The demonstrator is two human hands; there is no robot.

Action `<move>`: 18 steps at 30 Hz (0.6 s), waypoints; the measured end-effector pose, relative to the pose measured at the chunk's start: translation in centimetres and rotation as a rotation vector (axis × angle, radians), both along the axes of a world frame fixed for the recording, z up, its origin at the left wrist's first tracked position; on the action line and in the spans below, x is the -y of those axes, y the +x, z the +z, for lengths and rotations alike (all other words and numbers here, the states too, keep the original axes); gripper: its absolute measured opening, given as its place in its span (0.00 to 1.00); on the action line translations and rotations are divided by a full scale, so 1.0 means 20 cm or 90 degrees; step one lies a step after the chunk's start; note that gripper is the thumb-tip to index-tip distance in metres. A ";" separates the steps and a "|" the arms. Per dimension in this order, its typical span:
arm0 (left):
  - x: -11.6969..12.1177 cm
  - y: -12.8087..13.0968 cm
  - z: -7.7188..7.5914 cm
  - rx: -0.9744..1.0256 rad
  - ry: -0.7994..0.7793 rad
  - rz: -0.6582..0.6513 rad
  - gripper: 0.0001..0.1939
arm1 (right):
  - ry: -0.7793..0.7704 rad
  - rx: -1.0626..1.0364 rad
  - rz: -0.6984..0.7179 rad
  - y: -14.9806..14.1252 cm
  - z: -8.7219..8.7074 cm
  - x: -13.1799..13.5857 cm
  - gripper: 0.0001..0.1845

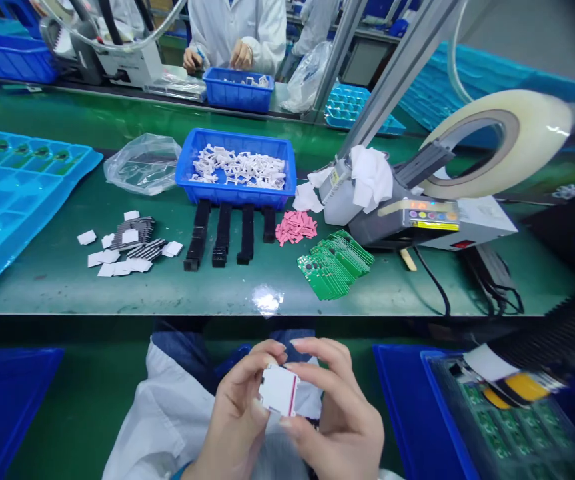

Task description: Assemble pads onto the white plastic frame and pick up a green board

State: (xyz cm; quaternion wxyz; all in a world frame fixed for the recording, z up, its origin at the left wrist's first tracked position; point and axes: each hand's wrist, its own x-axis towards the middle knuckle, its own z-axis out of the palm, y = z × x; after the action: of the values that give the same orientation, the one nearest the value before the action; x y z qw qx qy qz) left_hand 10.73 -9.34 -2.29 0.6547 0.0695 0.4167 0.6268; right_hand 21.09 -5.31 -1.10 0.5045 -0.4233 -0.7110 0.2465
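Between both hands, in front of the bench edge, is a small white square module [278,392] with a pink-red strip along its right side. My left hand [240,400] pinches its left edge between thumb and fingers. On the right edge, the thumb and fingers of my right hand [340,407] close around it. Nearest on the bench lie a fanned stack of green circuit boards [334,267], a heap of small pink pieces [296,227] and several rows of black parts [221,237]. Farther left are dark and white flat pads [130,247].
Behind the parts stands a blue bin [187,170] of white plastic frames, beside a clear bag [142,163]. A tape dispenser [397,213] with a large roll occupies the right. Blue trays [27,193] lie left. Across the bench, a person in a white coat [237,30] handles parts.
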 end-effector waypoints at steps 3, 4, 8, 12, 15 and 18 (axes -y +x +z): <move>-0.01 -0.01 -0.03 -0.100 0.095 -0.032 0.14 | 0.014 0.032 -0.004 0.07 0.01 0.00 0.12; -0.02 -0.02 -0.04 -0.167 0.136 -0.041 0.14 | 0.026 0.052 -0.011 0.10 0.02 0.00 0.11; -0.10 -0.09 -0.01 -0.452 0.272 -0.230 0.16 | 0.082 0.170 -0.031 0.24 0.04 0.00 0.08; -0.19 -0.08 0.03 -0.533 0.336 -0.512 0.14 | 0.090 0.240 -0.041 0.36 0.04 0.03 0.08; -0.22 -0.02 0.06 -0.525 0.390 -0.594 0.16 | 0.090 0.246 -0.068 0.43 0.04 0.08 0.11; -0.23 0.09 0.06 -0.480 0.395 -0.605 0.16 | 0.091 0.253 -0.141 0.52 0.04 0.14 0.14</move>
State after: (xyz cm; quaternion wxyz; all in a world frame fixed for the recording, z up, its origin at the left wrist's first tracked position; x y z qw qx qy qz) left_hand 12.49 -4.75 -1.12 0.6189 0.6430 0.3417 0.2945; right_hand 31.48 -8.16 -0.26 0.4072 -0.5018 -0.7614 0.0505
